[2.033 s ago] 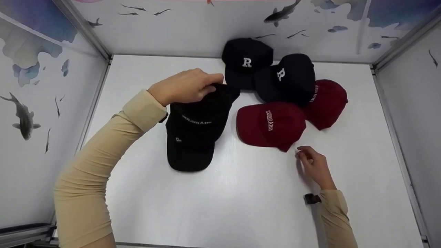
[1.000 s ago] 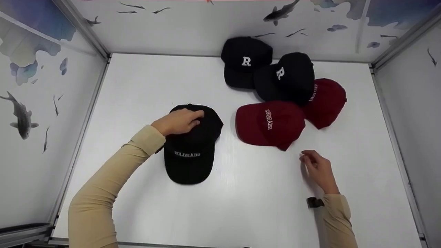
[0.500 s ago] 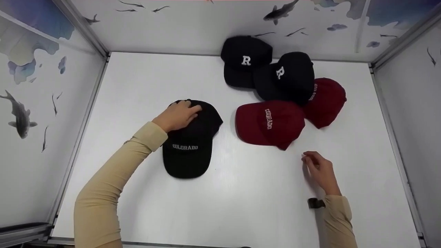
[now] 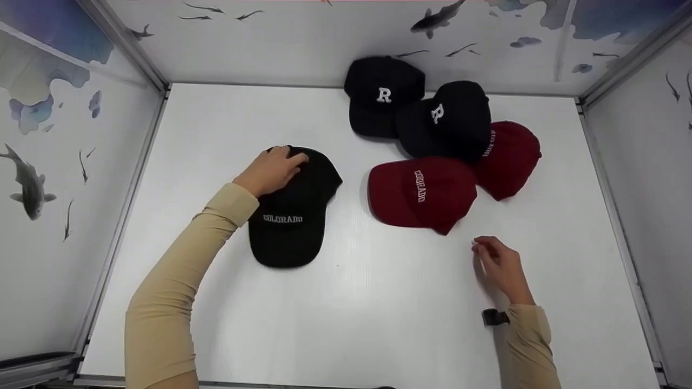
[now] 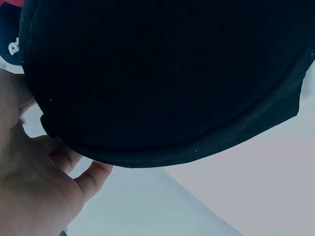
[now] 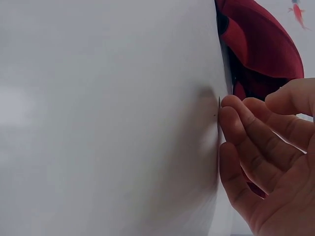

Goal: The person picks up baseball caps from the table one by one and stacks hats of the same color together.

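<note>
In the head view a black baseball cap [image 4: 292, 200] lettered COLORADO lies left of the table's middle, its brim toward the front edge. My left hand [image 4: 273, 170] grips the back of its crown, thumb toward the right. The left wrist view has the fingers [image 5: 96, 179] curled along the dark rim of the cap [image 5: 162, 88]. Any cap beneath it is hidden. Over on the right, my right hand [image 4: 503, 267] rests on the table, fingers loosely bent and holding nothing. Beyond it lies a dark red COLORADO cap [image 4: 446, 189], also visible in the right wrist view.
Behind the red cap are two navy caps with a white R, one [image 4: 386, 81] near the back wall and one [image 4: 465, 113] overlapping it. A second red cap [image 4: 511, 159] sits partly under them at the right. Printed walls enclose the white table [image 4: 367, 324].
My left hand has lowered the COLORADO cap over another black cap, which is now out of sight. Since then hand and cap have slid backward and slightly left. The right hand has barely moved.
</note>
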The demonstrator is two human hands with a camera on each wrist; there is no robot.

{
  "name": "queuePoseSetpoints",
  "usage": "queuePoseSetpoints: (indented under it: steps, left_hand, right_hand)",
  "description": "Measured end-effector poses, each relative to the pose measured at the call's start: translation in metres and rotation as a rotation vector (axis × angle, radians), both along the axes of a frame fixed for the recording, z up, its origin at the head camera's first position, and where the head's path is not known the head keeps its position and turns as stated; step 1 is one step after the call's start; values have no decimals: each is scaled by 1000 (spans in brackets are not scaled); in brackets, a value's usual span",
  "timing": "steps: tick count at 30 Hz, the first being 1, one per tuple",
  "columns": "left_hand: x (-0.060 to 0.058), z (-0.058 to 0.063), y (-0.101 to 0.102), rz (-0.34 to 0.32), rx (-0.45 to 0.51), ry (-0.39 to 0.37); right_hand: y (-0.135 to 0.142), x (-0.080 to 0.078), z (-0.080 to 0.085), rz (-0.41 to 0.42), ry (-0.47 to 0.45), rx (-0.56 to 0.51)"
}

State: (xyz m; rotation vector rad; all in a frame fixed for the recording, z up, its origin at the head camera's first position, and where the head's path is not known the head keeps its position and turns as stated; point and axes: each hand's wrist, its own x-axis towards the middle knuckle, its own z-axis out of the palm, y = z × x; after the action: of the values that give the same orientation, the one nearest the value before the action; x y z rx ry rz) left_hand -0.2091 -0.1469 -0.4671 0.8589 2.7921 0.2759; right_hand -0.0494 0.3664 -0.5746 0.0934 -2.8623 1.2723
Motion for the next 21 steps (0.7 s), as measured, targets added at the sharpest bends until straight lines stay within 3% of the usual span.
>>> queuePoseSetpoints:
  steps: [11, 21]
  left_hand:
    - [-10, -3, -10, 47, 56, 38]
    - [-16, -1, -10, 71, 10, 29]
  right_hand:
    - [0, -4, 0, 23, -9, 16]
    - [-2, -11, 3, 67, -40, 24]
